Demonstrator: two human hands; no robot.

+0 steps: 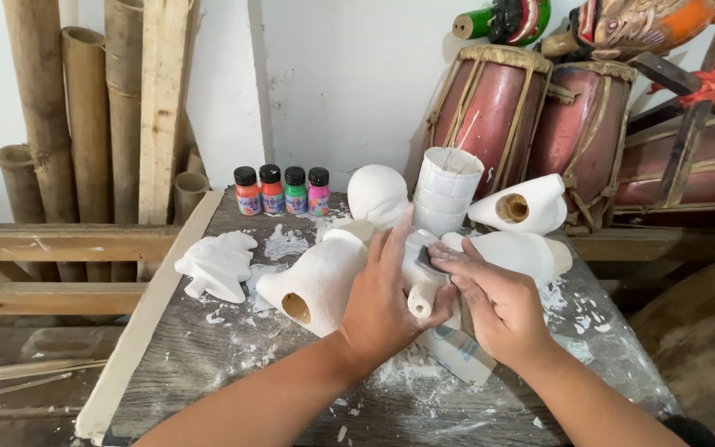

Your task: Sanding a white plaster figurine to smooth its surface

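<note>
Two bare hands work a small white figure point(420, 281) at the middle of a dusty grey worktop point(208, 348). The left hand point(382, 302) wraps around the figure from the near side, its grip closed on the piece, thumb hooked under a short round stub at the figure's lower end. The right hand point(494, 302) presses a small dark pad point(434, 258) against the figure's upper side, its fingers pinched shut on the pad.

Just left of the figure lies a large white hollow form point(312, 281) with a round hole facing the camera; it touches the left hand's fingers. Farther left of the figure sits a white leaf-shaped cast point(218, 263). Behind the figure stands a stack of white cups point(447, 190), with a white rounded head point(376, 194) beside it and a white cone-like piece point(527, 205) with a brown opening to the stack's right. Another white form point(523, 252) lies just right of the figure, behind the right hand. Below the figure, a flat packet point(457, 352) rests under the right wrist.

Four small paint bottles point(283, 190), orange, red, green and pink with black caps, line the worktop's far edge, behind and left of the figure. White dust and chips are scattered around the figure. Beyond the worktop, two red drums point(531, 116) lean against the wall, and bamboo poles point(84, 108) stand far left.
</note>
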